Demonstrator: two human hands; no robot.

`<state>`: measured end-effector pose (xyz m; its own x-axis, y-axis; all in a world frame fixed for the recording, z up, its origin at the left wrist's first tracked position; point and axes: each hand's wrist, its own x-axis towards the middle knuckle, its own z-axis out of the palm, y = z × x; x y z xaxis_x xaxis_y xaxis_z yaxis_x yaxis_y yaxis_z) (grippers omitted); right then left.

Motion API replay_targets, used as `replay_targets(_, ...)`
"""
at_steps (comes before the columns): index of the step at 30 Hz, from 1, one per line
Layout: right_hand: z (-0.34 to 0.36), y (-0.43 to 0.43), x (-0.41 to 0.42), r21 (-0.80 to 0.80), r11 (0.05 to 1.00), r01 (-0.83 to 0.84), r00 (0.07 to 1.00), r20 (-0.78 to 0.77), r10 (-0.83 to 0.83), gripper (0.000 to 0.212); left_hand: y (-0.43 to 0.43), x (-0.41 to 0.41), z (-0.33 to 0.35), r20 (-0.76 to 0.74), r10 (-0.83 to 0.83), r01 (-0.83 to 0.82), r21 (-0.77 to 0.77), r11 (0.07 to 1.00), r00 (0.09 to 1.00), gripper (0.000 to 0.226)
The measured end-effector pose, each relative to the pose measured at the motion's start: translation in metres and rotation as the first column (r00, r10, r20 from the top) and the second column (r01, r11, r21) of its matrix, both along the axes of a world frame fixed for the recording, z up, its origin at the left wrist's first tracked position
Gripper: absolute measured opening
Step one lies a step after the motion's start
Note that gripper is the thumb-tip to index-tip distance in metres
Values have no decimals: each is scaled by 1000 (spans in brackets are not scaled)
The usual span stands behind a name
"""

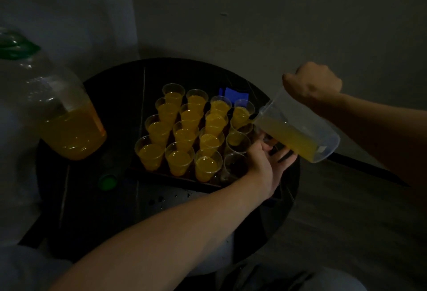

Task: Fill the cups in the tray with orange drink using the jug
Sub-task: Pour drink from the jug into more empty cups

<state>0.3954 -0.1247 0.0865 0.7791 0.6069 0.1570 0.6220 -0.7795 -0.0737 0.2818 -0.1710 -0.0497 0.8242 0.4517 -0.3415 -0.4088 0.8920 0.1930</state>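
Three columns of cups (184, 133) full; right hand (312, 84) clenched on tilted jug (298, 129) over last column, nearest cup (234, 163) empty; left hand (263, 163) at tray (161, 174) edge, grip unclear

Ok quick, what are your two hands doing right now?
Right hand: closed, gripping the tilted jug.
Left hand: beside the cups, under the jug; too dark to tell if it holds anything.
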Motion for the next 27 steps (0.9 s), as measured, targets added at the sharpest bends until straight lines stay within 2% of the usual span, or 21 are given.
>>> replay_targets(16, 7, 1, -3, -20, 1000, -3, 999, 41, 4, 40, -3, 5, 1, 19, -10, 10, -1, 1000, 1000, 43)
replay_targets(27, 7, 3, -7, -24, 1000, 1, 997, 74, 1, 36, 0, 3, 0, 17, -19, 19, -13, 1000, 1000, 42)
